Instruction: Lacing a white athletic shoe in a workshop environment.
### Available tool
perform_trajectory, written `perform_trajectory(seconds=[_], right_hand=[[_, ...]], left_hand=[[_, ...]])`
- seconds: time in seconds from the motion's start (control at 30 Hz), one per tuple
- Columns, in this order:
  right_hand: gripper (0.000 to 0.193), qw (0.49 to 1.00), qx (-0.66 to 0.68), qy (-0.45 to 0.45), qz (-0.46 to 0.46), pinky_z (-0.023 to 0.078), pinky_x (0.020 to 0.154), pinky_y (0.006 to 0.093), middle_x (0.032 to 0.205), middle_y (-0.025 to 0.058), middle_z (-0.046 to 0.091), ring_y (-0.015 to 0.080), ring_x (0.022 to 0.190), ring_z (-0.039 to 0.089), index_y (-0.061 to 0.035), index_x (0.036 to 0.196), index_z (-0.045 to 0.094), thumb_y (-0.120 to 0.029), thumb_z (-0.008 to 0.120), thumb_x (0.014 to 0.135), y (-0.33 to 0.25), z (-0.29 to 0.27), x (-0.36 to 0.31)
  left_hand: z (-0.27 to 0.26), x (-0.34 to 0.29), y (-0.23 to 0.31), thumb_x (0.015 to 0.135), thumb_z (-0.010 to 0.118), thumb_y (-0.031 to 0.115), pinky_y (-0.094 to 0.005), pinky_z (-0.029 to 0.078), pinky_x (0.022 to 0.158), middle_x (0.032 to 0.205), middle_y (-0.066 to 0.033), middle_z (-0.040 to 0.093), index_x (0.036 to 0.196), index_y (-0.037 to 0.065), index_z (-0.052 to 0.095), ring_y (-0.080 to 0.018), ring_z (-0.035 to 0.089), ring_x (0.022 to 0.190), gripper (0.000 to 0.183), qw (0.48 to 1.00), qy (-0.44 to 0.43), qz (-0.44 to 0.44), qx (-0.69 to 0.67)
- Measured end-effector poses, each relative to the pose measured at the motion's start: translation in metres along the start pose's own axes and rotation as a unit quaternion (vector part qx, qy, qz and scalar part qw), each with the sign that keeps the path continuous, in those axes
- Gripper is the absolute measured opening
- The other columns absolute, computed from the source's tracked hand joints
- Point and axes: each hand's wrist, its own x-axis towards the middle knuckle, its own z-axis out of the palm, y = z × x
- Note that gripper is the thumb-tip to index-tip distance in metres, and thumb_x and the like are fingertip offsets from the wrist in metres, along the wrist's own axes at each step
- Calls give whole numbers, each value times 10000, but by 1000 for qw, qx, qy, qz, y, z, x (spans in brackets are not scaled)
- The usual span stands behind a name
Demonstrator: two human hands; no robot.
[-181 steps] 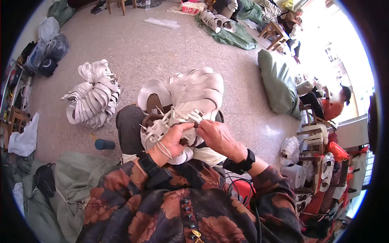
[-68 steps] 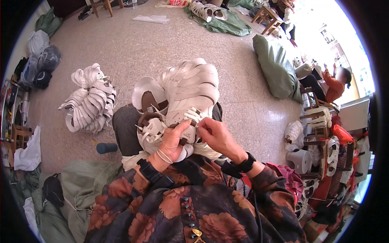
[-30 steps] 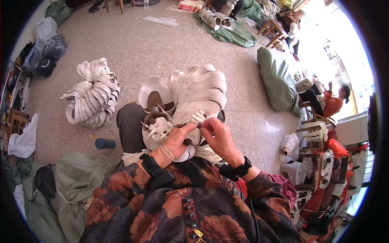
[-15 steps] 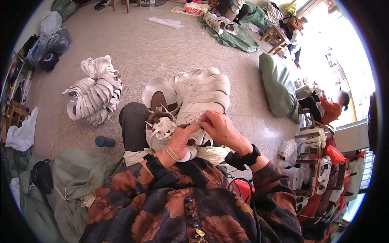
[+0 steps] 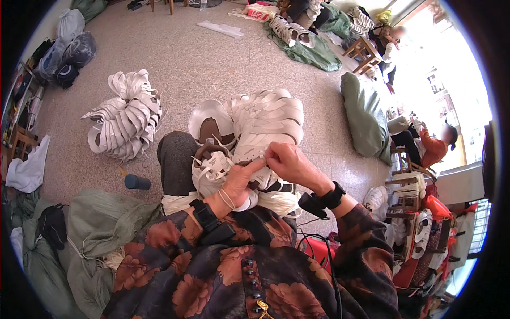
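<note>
Over my lap my left hand [image 5: 239, 183] grips the edge of a white shoe upper [image 5: 249, 156], thumb lying along it. Close beside it, my right hand [image 5: 293, 166] is pinched shut at the row of eyelets; whatever is between its fingertips is hidden. Left of my left hand sits a white shoe [image 5: 212, 171] with brown lining and loose laces. Beyond my hands, a stack of nested white uppers [image 5: 271, 118] leans away from me, beside a white shoe with a brown insole [image 5: 210, 129]. Bundles of cream laces [image 5: 279, 202] lie across my lap.
A second stack of white uppers [image 5: 127, 119] stands on the floor at left, near a dark blue bottle [image 5: 137, 183]. Green sacks [image 5: 98, 223] lie at lower left, with another [image 5: 364, 117] at right. Co-workers sit at the right, one in orange [image 5: 433, 149]. Shoes and stools crowd the lower right.
My right hand has shifted slightly upward, still pinched at the eyelets. My left hand keeps its grip on the shoe upper. The whole view has moved a little.
</note>
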Motion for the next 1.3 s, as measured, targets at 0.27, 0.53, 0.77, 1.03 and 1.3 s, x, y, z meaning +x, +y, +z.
perform_trajectory(seconds=[0.27,0.53,0.77,1.03,1.3], right_hand=[[83,993,92,56,-45,462,593,354,739,96,620,184,639,582,12,885,575,-61,592,922,-42,-19,29],[141,982,155,-3,-110,493,593,251,736,32,643,105,649,628,-15,893,556,-111,547,996,-80,-55,49],[155,853,367,105,-356,562,681,260,899,99,690,144,767,698,-7,1093,620,-129,584,1004,-161,-111,77],[169,867,336,141,-340,581,657,268,848,113,702,150,739,722,10,1012,649,-137,629,930,-171,-105,87],[157,990,43,49,-125,520,621,284,756,68,675,105,671,656,-13,1037,662,-150,637,965,-99,-74,53]], left_hand=[[-2,0,-2,903,752,203,-323,501,771,1059,15,692,1161,113,673,-126,655,923,284,1000,3,14,9],[3,14,-12,894,712,128,-322,550,754,987,-4,715,1101,72,700,-139,683,872,215,999,11,17,32],[-4,9,-7,899,708,131,-321,559,722,976,-26,729,1073,58,706,-157,693,826,188,998,59,11,21],[-9,10,-10,871,751,138,-304,537,672,930,-44,724,1058,11,717,-146,681,769,228,998,64,13,5],[-15,7,-6,953,653,149,-377,571,803,1013,-48,718,1125,75,671,-179,695,887,189,999,23,15,23]])
